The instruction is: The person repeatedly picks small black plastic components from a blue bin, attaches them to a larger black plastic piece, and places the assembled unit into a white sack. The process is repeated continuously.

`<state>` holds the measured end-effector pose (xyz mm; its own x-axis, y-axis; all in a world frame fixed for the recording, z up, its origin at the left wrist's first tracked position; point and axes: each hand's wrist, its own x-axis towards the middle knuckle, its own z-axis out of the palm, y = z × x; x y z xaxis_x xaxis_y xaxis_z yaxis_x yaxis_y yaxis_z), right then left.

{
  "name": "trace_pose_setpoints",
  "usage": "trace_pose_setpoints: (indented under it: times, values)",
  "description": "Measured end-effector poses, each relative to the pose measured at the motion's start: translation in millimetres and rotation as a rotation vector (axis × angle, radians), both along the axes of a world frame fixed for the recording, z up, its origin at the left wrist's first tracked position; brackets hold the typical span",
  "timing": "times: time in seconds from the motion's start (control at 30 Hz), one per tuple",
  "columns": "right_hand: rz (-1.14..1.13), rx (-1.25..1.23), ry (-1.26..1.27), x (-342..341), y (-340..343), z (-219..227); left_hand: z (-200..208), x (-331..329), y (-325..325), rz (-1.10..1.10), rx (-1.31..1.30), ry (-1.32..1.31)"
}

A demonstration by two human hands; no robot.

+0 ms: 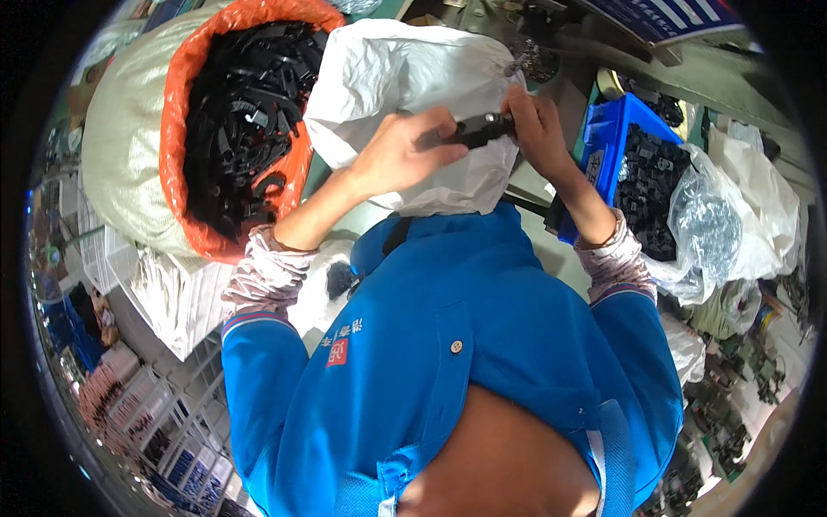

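Observation:
Both of my hands hold a small black part (484, 131), apparently plastic, above an open white bag (379, 65). My left hand (418, 148) grips its left end between thumb and fingers. At the part's other end, my right hand (536, 125) pinches it, and a small shiny spot shows near those fingers. The part's exact kind is hard to make out. To the left stands a big sack with an orange liner (175, 146), full of curved black plastic pieces (245, 116).
At the right sits a blue bin (610, 142) of small black parts (648, 177), with clear plastic bags (711, 215) beside it. White crates (177, 302) stand at the lower left. A grey machine frame (724, 73) spans the back right, under a blue sign (663, 17).

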<state>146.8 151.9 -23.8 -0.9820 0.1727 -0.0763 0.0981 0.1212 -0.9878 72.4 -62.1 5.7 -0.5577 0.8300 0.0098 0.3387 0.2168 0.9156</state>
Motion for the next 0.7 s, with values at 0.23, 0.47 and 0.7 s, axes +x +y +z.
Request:
trace_pose_setpoints:
  times: [0.23, 0.47, 0.7]
  values:
    - [0.138, -0.595, -0.475, -16.4, -14.9, -3.8, -22.8, 39.6, -2.6, 0.172, 0.328, -0.539]
    - [0.149, 1.074, 0.389, -31.1, 0.1, -43.4, -55.7, 51.2, 11.1, 0.456, -0.117, -0.301]
    - [0.273, 0.697, 0.545, -31.5, 18.6, -58.6, -44.1, 77.9, 16.1, 0.475, 0.138, -0.591]
